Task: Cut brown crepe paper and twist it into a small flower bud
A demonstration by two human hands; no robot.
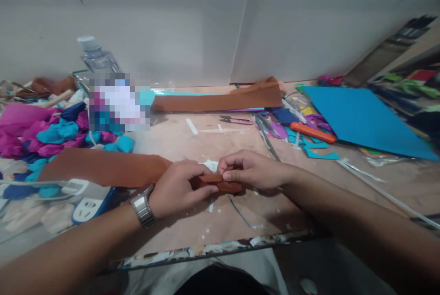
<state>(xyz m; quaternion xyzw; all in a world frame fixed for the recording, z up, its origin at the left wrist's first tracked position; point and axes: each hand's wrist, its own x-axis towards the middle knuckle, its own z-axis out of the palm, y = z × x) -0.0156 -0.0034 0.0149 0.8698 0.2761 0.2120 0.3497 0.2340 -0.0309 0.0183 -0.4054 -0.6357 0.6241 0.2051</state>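
Observation:
A long brown strip (106,166), cloth or paper, runs from the left side of the table under my left hand (180,189). That hand wears a metal watch and is closed round the strip, its thumb along the near side. Past my fingers the strip's end (229,186) looks folded or gathered into a narrow bundle. My right hand (252,169) pinches this end between thumb and fingertips. The exact folds between the fingers are hidden.
Crumpled pink and blue pieces (58,130) pile up at left, beside a white power strip (90,208) and a water bottle (99,58). Another brown strip (216,101), pink snips (237,120), an orange cutter (312,132) and a blue sheet (364,118) lie farther back.

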